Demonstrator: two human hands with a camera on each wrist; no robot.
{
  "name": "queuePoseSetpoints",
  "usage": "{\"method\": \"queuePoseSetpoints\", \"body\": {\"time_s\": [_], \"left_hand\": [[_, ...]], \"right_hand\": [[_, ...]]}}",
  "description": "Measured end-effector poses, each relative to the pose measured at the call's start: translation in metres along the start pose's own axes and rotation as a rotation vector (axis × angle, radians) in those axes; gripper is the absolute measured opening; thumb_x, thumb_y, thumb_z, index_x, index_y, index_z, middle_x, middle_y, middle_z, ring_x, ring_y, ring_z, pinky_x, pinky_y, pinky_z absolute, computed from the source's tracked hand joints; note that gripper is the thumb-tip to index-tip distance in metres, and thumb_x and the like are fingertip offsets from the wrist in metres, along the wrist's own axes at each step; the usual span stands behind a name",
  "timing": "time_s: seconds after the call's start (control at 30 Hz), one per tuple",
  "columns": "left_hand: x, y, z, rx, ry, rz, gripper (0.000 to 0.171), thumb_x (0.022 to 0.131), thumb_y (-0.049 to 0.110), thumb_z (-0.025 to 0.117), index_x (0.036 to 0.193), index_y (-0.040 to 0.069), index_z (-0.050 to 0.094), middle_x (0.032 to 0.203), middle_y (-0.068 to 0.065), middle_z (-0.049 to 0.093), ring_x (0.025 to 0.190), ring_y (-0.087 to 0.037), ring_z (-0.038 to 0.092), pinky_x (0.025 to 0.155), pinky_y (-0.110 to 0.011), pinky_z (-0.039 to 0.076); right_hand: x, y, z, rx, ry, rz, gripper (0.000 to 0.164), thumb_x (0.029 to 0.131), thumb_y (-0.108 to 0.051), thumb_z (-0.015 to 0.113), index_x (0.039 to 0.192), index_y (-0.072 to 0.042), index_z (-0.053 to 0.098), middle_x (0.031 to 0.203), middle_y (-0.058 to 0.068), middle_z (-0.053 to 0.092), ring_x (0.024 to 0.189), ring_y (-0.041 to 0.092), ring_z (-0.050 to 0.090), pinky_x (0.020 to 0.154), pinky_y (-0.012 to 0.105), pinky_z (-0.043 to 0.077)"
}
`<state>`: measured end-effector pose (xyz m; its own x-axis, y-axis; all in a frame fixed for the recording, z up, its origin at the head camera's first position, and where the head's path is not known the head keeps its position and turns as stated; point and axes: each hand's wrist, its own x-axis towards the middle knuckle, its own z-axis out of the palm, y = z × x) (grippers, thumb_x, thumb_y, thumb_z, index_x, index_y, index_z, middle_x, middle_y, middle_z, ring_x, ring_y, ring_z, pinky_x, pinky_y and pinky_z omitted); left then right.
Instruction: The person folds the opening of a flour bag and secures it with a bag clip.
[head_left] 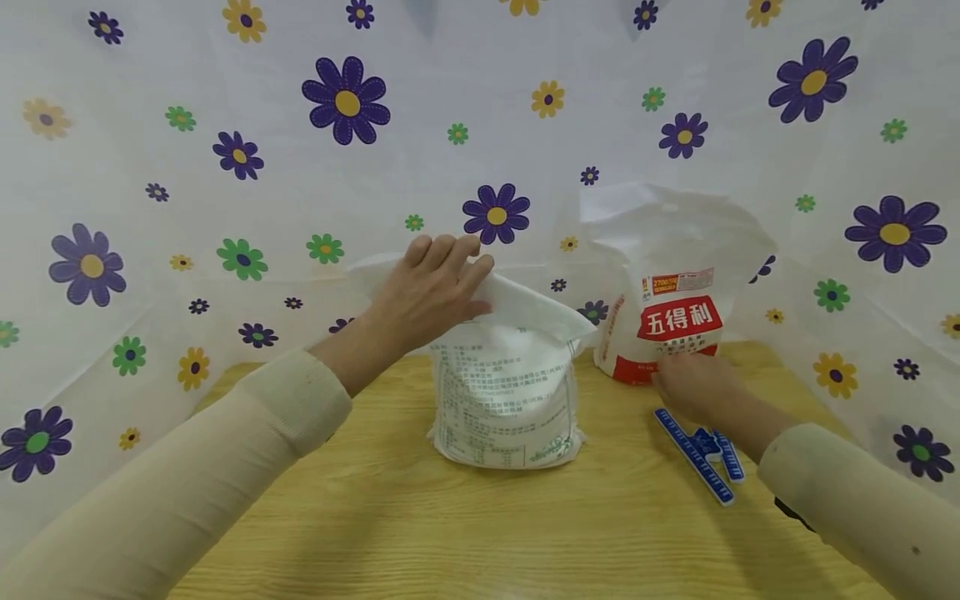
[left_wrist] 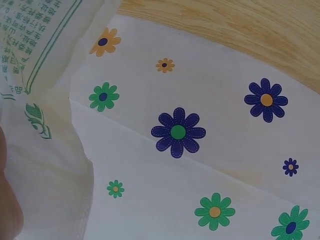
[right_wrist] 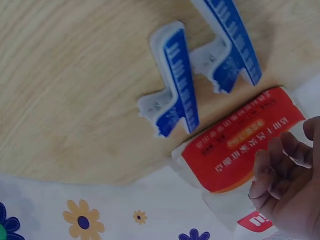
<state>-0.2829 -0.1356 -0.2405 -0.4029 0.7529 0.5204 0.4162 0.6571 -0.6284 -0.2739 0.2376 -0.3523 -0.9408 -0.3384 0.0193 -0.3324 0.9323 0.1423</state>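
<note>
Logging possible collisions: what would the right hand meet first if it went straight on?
Most likely the red-and-white 五得利 bag, just ahead of the right hand; whether they touch is unclear.

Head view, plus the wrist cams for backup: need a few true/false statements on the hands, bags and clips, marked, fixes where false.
1. The left hand grips the upper part of the green-printed bag. True.
2. The right hand holds a blue-and-white clip. False: both clips lie on the table, and the hand holds neither.
3. Exactly two clips are in view. True.
4. In the head view, the red-labelled bag stands left of the green-printed one. False: it stands to the right.
5. The flowered sheet covers the tabletop. False: the tabletop shows wood grain; the sheet hangs behind the bags.
6. Both sleeves are light-coloured. True.
</note>
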Motion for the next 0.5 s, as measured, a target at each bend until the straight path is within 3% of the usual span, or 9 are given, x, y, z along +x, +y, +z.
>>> {"method": "queuePoseSetpoints", "body": {"time_s": [0.1, 0.2, 0.37, 0.5], "left_hand": [[-0.004, -0.001, -0.002, -0.008, 0.000, 0.004, 0.058, 0.095, 0.053, 0.060, 0.133, 0.010, 0.049, 0.130, -0.013, 0.049, 0.108, -0.030, 0.042, 0.087, -0.041, 0.032], [-0.005, -0.002, -0.002, 0.003, 0.010, 0.007, 0.061, 0.094, 0.055, 0.061, 0.135, 0.011, 0.048, 0.134, -0.014, 0.049, 0.112, -0.030, 0.043, 0.090, -0.042, 0.032], [-0.008, -0.002, -0.001, 0.021, 0.032, -0.026, 0.069, 0.092, 0.058, 0.062, 0.141, 0.012, 0.046, 0.141, -0.016, 0.046, 0.118, -0.032, 0.042, 0.095, -0.046, 0.032], [-0.013, -0.002, -0.002, 0.006, 0.017, -0.074, 0.074, 0.091, 0.061, 0.061, 0.143, 0.011, 0.044, 0.142, -0.017, 0.046, 0.119, -0.033, 0.043, 0.097, -0.048, 0.031]], "right_hand": [[-0.004, 0.003, 0.009, 0.026, -0.117, 0.047, 0.030, 0.104, -0.029, 0.046, 0.087, -0.007, 0.058, 0.065, 0.003, 0.053, 0.056, 0.017, 0.053, 0.053, 0.029, 0.044], [-0.010, 0.008, 0.020, 0.044, -0.143, 0.062, 0.033, 0.104, -0.030, 0.045, 0.080, -0.010, 0.055, 0.062, 0.002, 0.050, 0.053, 0.017, 0.051, 0.050, 0.027, 0.040], [-0.018, 0.016, 0.038, 0.061, -0.208, 0.120, 0.040, 0.104, -0.033, 0.042, 0.073, -0.011, 0.054, 0.063, 0.004, 0.052, 0.054, 0.017, 0.054, 0.053, 0.032, 0.045], [-0.025, 0.017, 0.043, 0.074, -0.291, 0.137, 0.043, 0.105, -0.035, 0.040, 0.083, -0.005, 0.061, 0.070, 0.006, 0.055, 0.059, 0.019, 0.055, 0.064, 0.043, 0.054]]}}
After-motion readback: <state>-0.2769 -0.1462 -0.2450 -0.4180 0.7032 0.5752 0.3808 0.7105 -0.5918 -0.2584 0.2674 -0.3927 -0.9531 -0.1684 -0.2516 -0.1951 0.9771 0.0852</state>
